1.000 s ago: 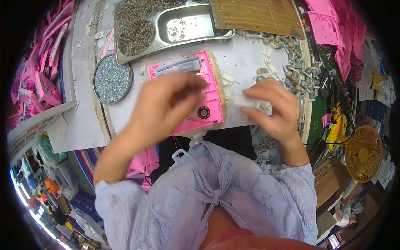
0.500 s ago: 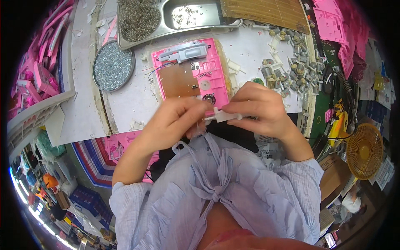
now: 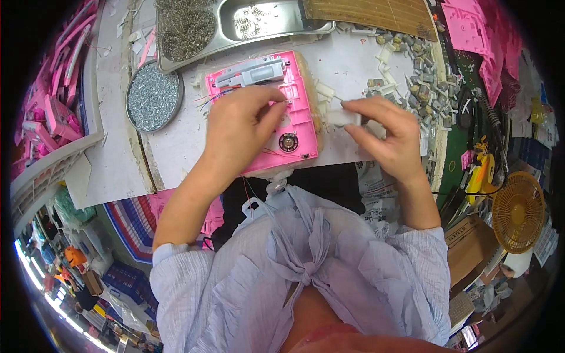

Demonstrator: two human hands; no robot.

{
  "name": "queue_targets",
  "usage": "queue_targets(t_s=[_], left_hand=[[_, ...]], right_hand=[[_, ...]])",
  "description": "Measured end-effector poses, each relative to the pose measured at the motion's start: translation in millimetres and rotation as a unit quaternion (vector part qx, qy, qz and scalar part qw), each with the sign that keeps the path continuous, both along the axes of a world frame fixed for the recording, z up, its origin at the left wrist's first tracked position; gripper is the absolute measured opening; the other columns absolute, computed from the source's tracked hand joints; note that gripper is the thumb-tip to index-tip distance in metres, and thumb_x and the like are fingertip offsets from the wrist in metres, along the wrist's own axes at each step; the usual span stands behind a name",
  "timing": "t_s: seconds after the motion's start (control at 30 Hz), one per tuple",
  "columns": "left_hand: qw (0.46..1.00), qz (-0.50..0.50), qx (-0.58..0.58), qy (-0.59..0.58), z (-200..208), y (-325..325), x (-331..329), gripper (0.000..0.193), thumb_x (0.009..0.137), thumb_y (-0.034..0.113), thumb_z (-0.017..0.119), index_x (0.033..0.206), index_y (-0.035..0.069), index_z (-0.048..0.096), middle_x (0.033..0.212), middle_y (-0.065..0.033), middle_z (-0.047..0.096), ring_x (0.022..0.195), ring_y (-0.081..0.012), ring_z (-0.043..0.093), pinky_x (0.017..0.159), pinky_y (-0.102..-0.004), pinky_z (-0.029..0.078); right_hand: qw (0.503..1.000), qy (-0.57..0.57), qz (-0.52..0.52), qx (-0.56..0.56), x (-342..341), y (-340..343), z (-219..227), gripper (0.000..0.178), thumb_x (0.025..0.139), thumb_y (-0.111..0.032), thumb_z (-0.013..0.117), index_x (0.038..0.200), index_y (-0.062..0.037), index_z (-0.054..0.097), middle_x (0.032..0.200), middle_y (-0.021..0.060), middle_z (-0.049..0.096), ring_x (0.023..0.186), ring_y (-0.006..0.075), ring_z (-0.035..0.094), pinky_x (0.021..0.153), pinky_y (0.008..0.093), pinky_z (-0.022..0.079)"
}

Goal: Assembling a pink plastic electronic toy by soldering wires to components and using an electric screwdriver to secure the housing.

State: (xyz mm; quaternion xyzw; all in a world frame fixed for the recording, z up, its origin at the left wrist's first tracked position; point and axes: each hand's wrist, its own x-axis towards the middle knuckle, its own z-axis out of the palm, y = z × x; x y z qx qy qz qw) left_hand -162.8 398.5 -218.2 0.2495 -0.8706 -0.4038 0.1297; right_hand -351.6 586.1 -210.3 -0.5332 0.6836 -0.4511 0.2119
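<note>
A pink plastic housing point(image 3: 303, 117) lies open-side up on the table in front of me. It carries a grey plastic mechanism point(image 3: 259, 73) at its far end and a small round speaker point(image 3: 288, 142) at its near right corner. Over the housing's left half is my left hand point(image 3: 241, 120), thumb and fingertips pinched together above its middle; anything between them is hidden. My right hand point(image 3: 391, 132), just right of the housing, grips a small white plastic part point(image 3: 341, 118) between thumb and index finger. Thin coloured wires point(image 3: 206, 101) stick out at the housing's left edge.
A round dish of silver screws point(image 3: 154, 97) stands left. Behind is a metal tray point(image 3: 235, 44) with small metal parts, beside a brown board point(image 3: 371, 15). Small motors and white parts point(image 3: 421, 82) lie heaped right. Pink pieces point(image 3: 59, 112) fill a crate far left.
My hands have parted from in front of the housing's near edge. The left moved forward over the housing; the right moved forward and right with the white part.
</note>
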Motion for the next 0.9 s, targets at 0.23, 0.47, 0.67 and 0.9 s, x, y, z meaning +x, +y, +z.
queue_targets(t_s=[0.23,0.47,0.67,0.9], left_hand=[[0.982,0.036,-0.052,0.179,-22,1,22,0.012,0.082,-0.002,0.076,0.092,0.002,0.073,0.085,-0.007,0.066,0.066,-0.0165,0.061,0.059,-0.0291,0.047],[0.981,0.011,-0.032,0.193,-29,1,25,0.015,0.08,-0.003,0.077,0.094,0.002,0.074,0.087,-0.0066,0.065,0.064,-0.0131,0.055,0.056,-0.0261,0.044],[0.981,0.007,-0.01,0.191,-28,2,23,0.016,0.079,-0.003,0.078,0.093,0.003,0.074,0.088,-0.0059,0.066,0.068,-0.0133,0.058,0.057,-0.026,0.045],[0.983,-0.027,-0.046,0.177,-27,1,23,0.019,0.073,0.0,0.08,0.091,0.006,0.076,0.092,-0.0055,0.068,0.082,-0.0211,0.064,0.07,-0.0317,0.051]], right_hand=[[0.982,0.155,0.087,-0.057,3,-34,-8,0.027,0.072,-0.009,0.08,0.098,-0.0067,0.073,0.096,0.0058,0.07,0.089,0.0263,0.064,0.074,0.0362,0.054],[0.955,0.246,0.153,-0.06,11,-56,1,0.033,0.065,-0.006,0.081,0.097,-0.0071,0.073,0.094,0.0051,0.065,0.089,0.0268,0.06,0.074,0.0361,0.053],[0.959,0.193,0.186,-0.092,4,-63,-12,0.027,0.068,-0.008,0.08,0.094,-0.0075,0.072,0.094,0.0048,0.064,0.091,0.0262,0.06,0.076,0.0371,0.054],[0.962,0.138,0.177,-0.158,-4,-59,-41,0.035,0.068,-0.004,0.083,0.102,-0.0048,0.072,0.098,0.0102,0.066,0.089,0.0284,0.062,0.074,0.0376,0.052]])
